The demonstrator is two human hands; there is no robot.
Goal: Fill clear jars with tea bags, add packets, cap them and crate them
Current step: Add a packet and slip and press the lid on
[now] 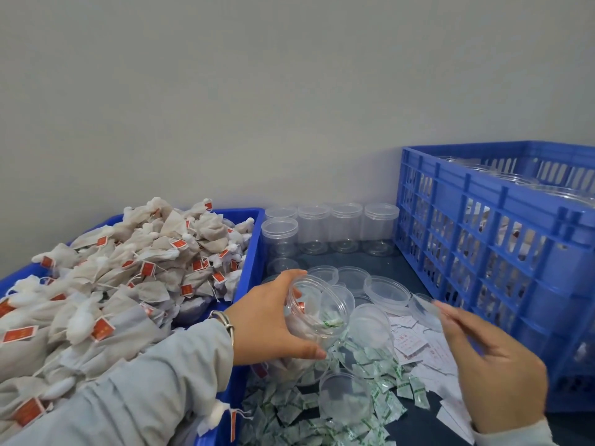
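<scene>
My left hand (273,317) grips a clear jar (317,312) tilted toward the right, with tea bags and a green-printed packet inside it. My right hand (495,358) pinches a clear lid (425,309) by its edge, a short way right of the jar's open mouth. Tea bags with red tags (128,284) are heaped in a blue tray (249,252) on the left. Small green-and-white packets (380,397) and white paper slips (415,342) lie scattered on the dark table below my hands.
Several empty capped jars (344,226) stand at the back against the wall. Loose clear lids (386,291) lie in front of them and on the packets. A blue slatted crate (502,246) holding filled jars stands on the right.
</scene>
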